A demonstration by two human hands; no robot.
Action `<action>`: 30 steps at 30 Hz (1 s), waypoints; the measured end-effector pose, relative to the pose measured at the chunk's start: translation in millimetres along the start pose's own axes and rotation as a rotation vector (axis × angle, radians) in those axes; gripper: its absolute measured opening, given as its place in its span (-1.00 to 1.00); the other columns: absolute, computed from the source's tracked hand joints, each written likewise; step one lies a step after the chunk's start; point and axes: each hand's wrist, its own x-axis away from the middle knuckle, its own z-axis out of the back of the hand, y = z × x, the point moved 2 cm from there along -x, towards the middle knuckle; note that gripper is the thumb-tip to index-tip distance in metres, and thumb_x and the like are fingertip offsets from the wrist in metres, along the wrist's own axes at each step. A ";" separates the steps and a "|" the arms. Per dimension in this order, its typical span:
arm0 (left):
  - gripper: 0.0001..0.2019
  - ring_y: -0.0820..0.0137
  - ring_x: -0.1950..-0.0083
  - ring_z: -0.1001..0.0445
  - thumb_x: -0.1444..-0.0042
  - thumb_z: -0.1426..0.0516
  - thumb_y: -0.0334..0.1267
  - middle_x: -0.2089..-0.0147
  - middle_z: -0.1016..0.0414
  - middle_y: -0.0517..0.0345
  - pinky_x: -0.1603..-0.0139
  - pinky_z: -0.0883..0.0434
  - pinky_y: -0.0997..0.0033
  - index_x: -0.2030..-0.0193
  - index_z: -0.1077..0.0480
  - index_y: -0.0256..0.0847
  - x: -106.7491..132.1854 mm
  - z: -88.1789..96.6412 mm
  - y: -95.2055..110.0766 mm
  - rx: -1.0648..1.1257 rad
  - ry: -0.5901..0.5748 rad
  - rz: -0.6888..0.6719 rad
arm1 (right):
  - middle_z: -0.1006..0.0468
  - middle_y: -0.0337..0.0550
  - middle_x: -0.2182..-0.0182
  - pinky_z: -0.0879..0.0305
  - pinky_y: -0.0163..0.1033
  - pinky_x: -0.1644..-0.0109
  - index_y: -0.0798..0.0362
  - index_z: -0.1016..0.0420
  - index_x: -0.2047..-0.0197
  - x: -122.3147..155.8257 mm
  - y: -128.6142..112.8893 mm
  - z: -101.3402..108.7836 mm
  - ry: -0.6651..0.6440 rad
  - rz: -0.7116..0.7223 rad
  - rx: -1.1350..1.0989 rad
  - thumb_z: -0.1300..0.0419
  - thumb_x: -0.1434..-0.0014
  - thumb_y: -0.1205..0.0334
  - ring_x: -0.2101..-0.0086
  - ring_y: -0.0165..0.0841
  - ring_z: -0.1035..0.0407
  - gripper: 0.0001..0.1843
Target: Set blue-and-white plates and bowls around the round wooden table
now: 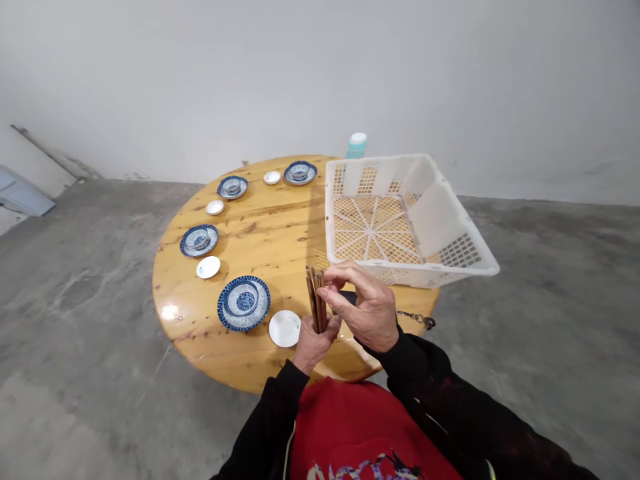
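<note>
My left hand (313, 345) is closed around the lower end of a bundle of brown chopsticks (316, 298), held upright above the near edge of the round wooden table (270, 233). My right hand (364, 307) pinches the tops of the chopsticks with its fingertips. Just left of my hands sit a small white saucer (285, 328) and a blue-and-white plate with a bowl on it (243, 303).
A white plastic crate (400, 220) with nothing in it stands on the right half of the table, overhanging its edge. Three more blue-and-white plate sets (199, 240) and small white saucers (209, 267) curve along the left rim. A teal bottle (357, 145) stands behind the crate. Concrete floor surrounds the table.
</note>
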 end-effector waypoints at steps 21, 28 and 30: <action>-0.44 0.60 0.60 -0.02 -0.05 -0.23 0.18 0.66 -0.06 0.35 0.58 0.01 0.48 0.62 -0.07 -0.15 19.9 21.0 -18.1 -0.064 0.076 0.082 | -0.40 -0.28 0.52 -0.29 -0.32 0.41 0.02 -0.43 0.37 1.0 19.0 -11.3 -0.213 -0.195 -0.051 -0.17 -0.17 0.31 0.52 -0.45 -0.29 -0.92; -0.47 0.59 0.63 -0.10 -0.07 -0.20 0.25 0.65 -0.20 0.31 0.60 -0.04 0.51 0.52 -0.30 -0.22 42.2 31.7 -21.4 0.050 -0.008 0.103 | -0.41 -0.32 0.60 -0.28 -0.36 0.53 0.04 -0.44 0.42 -2.4 25.5 -10.9 -0.292 -0.300 -0.218 -0.23 -0.20 0.21 0.61 -0.48 -0.33 -0.83; -0.46 0.60 0.65 -0.11 -0.11 -0.17 0.27 0.67 -0.22 0.30 0.60 -0.06 0.52 0.49 -0.34 -0.24 48.6 33.2 -15.9 0.077 -0.047 0.082 | -0.43 -0.32 0.60 -0.29 -0.36 0.54 0.05 -0.46 0.43 -5.3 20.6 -10.3 -0.293 -0.294 -0.237 -0.27 -0.20 0.17 0.62 -0.48 -0.34 -0.79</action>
